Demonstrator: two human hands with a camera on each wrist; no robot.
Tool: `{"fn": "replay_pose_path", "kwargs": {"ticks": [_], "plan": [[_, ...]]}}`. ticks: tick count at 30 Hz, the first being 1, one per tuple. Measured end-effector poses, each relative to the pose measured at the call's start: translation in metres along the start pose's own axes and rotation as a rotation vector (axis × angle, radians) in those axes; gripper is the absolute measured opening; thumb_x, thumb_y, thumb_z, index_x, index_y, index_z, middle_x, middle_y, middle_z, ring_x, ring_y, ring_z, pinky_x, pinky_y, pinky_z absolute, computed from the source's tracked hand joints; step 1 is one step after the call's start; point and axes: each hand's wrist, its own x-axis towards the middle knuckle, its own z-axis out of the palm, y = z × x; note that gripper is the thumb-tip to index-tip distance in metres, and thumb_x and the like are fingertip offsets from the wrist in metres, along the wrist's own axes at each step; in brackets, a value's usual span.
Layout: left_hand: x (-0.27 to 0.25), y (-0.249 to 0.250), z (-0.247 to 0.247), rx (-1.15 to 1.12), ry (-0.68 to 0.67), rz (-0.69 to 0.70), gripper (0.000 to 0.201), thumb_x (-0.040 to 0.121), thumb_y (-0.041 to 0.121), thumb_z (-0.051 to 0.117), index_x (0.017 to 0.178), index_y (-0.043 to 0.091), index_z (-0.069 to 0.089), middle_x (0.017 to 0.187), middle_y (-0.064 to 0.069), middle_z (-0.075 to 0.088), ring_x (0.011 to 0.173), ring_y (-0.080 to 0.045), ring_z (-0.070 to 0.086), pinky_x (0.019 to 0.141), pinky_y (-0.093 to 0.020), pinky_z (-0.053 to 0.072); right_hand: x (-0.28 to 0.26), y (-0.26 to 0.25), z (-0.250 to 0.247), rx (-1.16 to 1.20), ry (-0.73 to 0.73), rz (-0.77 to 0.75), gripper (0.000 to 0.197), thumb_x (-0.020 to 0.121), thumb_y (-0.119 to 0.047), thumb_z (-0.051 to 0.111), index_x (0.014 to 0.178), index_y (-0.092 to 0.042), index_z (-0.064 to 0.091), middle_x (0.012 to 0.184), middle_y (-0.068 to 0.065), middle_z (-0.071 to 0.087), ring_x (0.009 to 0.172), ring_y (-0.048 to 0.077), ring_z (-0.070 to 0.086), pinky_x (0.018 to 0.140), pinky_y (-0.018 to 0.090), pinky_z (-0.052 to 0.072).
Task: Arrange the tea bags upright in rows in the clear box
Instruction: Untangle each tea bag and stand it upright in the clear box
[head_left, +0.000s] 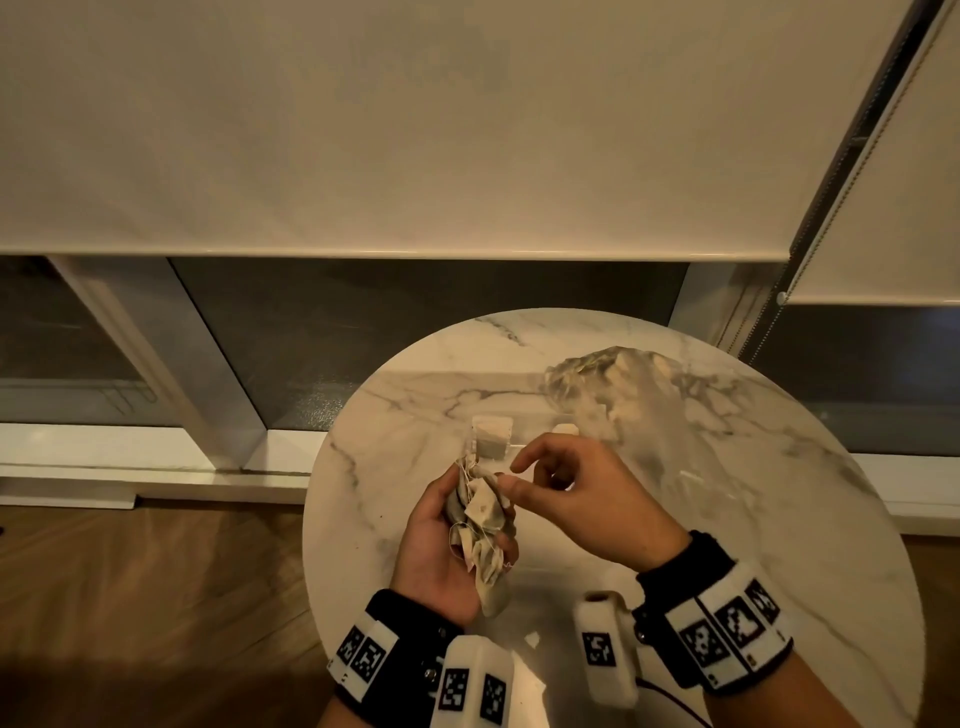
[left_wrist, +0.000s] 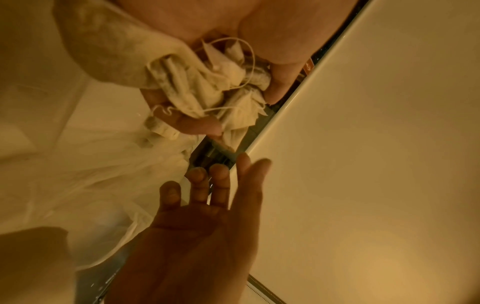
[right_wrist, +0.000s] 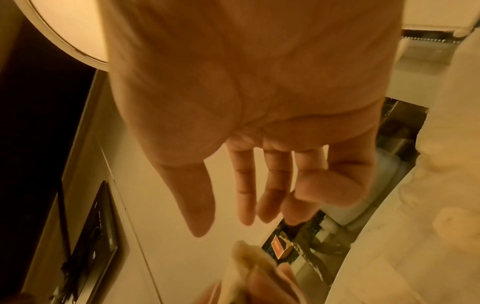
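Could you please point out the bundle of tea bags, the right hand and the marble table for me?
bundle of tea bags (head_left: 480, 525): head view, on the crumpled paper in the left palm.
right hand (head_left: 582, 493): head view, on the back of the hand.
marble table (head_left: 753, 467): head view, on bare tabletop.

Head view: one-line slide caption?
Left hand holds crumpled beige tea bags; open right hand reaches in above round marble table.

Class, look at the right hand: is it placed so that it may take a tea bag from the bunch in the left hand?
Probably yes. The right hand hangs open and empty beside the tangled tea bags cupped in the left hand, with nothing between them; the knotted strings may hinder pulling one free.
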Motion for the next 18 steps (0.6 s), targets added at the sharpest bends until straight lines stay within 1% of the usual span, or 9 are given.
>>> {"fn": "replay_pose_path", "kwargs": {"ticks": [3, 5, 7, 8, 10, 12, 13, 15, 18], "plan": [[-0.003, -0.003, 0.003, -0.007, -0.002, 0.005, 0.033, 0.093, 0.044, 0.058, 0.096, 0.015, 0.073, 0.084, -0.001, 0.068, 0.068, -0.014, 0.062, 0.055, -0.025, 0.045, 0.0, 0.002, 0.002, -0.092, 0.026, 0.042, 0.026, 0.076, -0.048, 0.082, 0.087, -0.028, 0.069, 0.072, -0.004, 0.067, 0.057, 0.001, 0.054, 0.059, 0.026, 0.048], [-0.004, -0.004, 0.005, 0.005, -0.002, 0.015, 0.036, 0.093, 0.044, 0.057, 0.095, 0.012, 0.074, 0.085, -0.002, 0.068, 0.066, -0.013, 0.061, 0.055, -0.025, 0.045, -0.001, 0.002, 0.004, -0.157, 0.004, 0.046, 0.026, 0.075, -0.045, 0.084, 0.087, -0.027, 0.069, 0.074, -0.003, 0.069, 0.057, -0.001, 0.055, 0.057, 0.021, 0.047], [-0.007, -0.005, 0.008, 0.004, -0.01, 0.015, 0.036, 0.093, 0.044, 0.056, 0.096, 0.012, 0.073, 0.088, -0.003, 0.068, 0.064, -0.014, 0.061, 0.054, -0.025, 0.045, -0.003, 0.003, 0.005, -0.176, -0.007, 0.023, 0.026, 0.074, -0.04, 0.086, 0.091, -0.029, 0.069, 0.077, -0.003, 0.07, 0.059, 0.0, 0.057, 0.058, 0.021, 0.047], [-0.008, -0.005, 0.009, 0.0, -0.011, 0.017, 0.035, 0.092, 0.043, 0.057, 0.097, 0.012, 0.072, 0.089, -0.003, 0.068, 0.063, -0.015, 0.06, 0.054, -0.025, 0.045, -0.004, 0.003, 0.005, -0.172, -0.016, 0.005, 0.029, 0.075, -0.038, 0.086, 0.097, -0.032, 0.068, 0.081, -0.004, 0.068, 0.061, 0.002, 0.058, 0.059, 0.021, 0.048], [-0.01, -0.006, 0.01, -0.003, -0.003, 0.021, 0.032, 0.091, 0.042, 0.059, 0.099, 0.014, 0.072, 0.09, -0.004, 0.068, 0.063, -0.017, 0.061, 0.055, -0.025, 0.046, -0.007, 0.003, 0.004, -0.189, -0.044, -0.043, 0.037, 0.077, -0.035, 0.084, 0.109, -0.04, 0.065, 0.095, -0.011, 0.062, 0.073, 0.006, 0.061, 0.065, 0.02, 0.05], [-0.011, -0.006, 0.009, 0.0, -0.002, 0.018, 0.031, 0.09, 0.041, 0.06, 0.099, 0.014, 0.071, 0.088, -0.005, 0.069, 0.067, -0.018, 0.062, 0.056, -0.026, 0.047, -0.008, 0.005, 0.003, -0.209, -0.042, -0.114, 0.038, 0.08, -0.028, 0.08, 0.112, -0.042, 0.064, 0.104, -0.016, 0.055, 0.084, 0.007, 0.06, 0.07, 0.018, 0.049], [-0.011, -0.006, 0.008, 0.002, -0.01, 0.011, 0.031, 0.09, 0.042, 0.06, 0.1, 0.014, 0.07, 0.088, -0.005, 0.069, 0.07, -0.019, 0.063, 0.056, -0.027, 0.047, -0.008, 0.005, 0.002, -0.2, -0.031, -0.146, 0.035, 0.082, -0.025, 0.079, 0.11, -0.041, 0.066, 0.105, -0.016, 0.055, 0.086, 0.007, 0.06, 0.07, 0.015, 0.048], [-0.01, -0.007, 0.007, 0.01, -0.029, -0.003, 0.033, 0.09, 0.042, 0.061, 0.108, 0.015, 0.069, 0.093, -0.004, 0.068, 0.074, -0.018, 0.062, 0.058, -0.027, 0.047, -0.008, 0.007, 0.0, -0.186, -0.035, -0.185, 0.028, 0.084, -0.019, 0.076, 0.106, -0.035, 0.069, 0.104, -0.014, 0.057, 0.085, 0.008, 0.062, 0.068, 0.015, 0.049], [-0.01, -0.009, 0.007, 0.032, -0.04, -0.009, 0.036, 0.09, 0.043, 0.061, 0.113, 0.015, 0.067, 0.096, -0.005, 0.065, 0.067, -0.018, 0.061, 0.059, -0.028, 0.047, -0.01, 0.008, 0.0, -0.207, -0.089, -0.227, 0.026, 0.086, -0.01, 0.07, 0.104, -0.028, 0.072, 0.102, -0.011, 0.061, 0.087, 0.009, 0.062, 0.065, 0.017, 0.052]]}}
